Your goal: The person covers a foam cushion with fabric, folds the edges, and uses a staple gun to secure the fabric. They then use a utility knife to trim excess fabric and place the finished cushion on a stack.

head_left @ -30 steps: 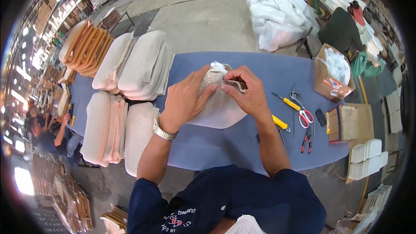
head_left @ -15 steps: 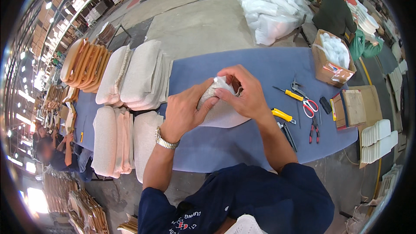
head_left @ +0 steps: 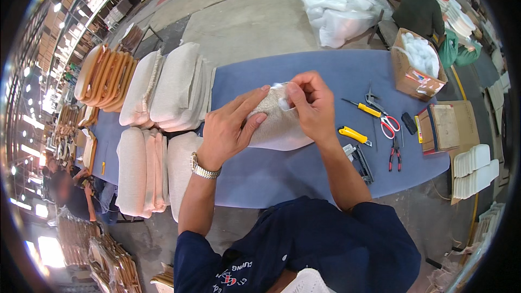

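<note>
A beige fabric-covered pad (head_left: 283, 132) lies on the blue-topped table beneath my hands. My left hand (head_left: 232, 129) is closed over its left end, fingers along the top and thumb bent across the fabric. A bit of white stuffing (head_left: 283, 103) shows at the pad's far edge. My right hand (head_left: 313, 107) pinches that stuffing between thumb and curled fingers, at the edge of the cover. The pad's underside is hidden.
Stacks of beige covered pads (head_left: 175, 84) stand on the left, beside brown seat frames (head_left: 106, 78). To the right lie a yellow utility knife (head_left: 354, 134), a screwdriver (head_left: 369, 110), scissors (head_left: 389, 126), red-handled pliers (head_left: 394, 158) and a staple gun (head_left: 359, 164). A cardboard box (head_left: 415, 86) holds white fibre.
My right hand has drawn its fingers together into a pinch and turned. More of the pad's fabric shows between my hands. The view has shifted slightly.
</note>
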Motion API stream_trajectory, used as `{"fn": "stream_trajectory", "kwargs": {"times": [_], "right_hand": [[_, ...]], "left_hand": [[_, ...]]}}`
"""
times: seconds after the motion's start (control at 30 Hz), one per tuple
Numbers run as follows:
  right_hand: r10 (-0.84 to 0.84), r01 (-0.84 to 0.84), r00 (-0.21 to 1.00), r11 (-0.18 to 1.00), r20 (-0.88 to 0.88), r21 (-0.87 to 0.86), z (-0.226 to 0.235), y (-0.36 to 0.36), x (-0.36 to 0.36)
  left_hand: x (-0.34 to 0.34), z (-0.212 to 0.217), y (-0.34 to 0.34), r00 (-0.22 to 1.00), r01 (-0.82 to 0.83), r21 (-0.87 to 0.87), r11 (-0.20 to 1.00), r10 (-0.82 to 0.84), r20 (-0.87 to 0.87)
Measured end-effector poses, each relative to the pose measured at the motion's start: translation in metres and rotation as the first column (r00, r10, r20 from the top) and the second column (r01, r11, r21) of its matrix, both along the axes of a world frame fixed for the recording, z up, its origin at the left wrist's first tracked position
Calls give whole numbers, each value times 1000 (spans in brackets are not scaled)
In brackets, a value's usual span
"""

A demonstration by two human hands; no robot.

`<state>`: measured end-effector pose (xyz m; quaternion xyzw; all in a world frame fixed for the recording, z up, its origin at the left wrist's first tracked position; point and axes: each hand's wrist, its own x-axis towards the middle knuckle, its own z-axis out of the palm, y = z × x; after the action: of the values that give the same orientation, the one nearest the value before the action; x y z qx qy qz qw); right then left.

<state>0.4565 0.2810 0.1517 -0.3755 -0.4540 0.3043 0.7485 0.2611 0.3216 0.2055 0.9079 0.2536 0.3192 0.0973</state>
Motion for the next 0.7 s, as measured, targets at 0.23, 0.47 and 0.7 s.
{"fn": "stream_trajectory", "kwargs": {"times": [0.23, 0.47, 0.7], "right_hand": [[-265, 166, 766, 962, 585, 218, -7, -5, -2], [-207, -42, 652, 950, 729, 308, -12, 22, 17], [-325, -103, 681, 845, 657, 525, -12, 38, 18]], "left_hand": [[-5, -6, 11, 996, -77, 45, 996, 75, 52], [9, -11, 9, 988, -138, 108, 985, 129, 87], [18, -3, 3, 979, -125, 6, 992, 122, 165]]}}
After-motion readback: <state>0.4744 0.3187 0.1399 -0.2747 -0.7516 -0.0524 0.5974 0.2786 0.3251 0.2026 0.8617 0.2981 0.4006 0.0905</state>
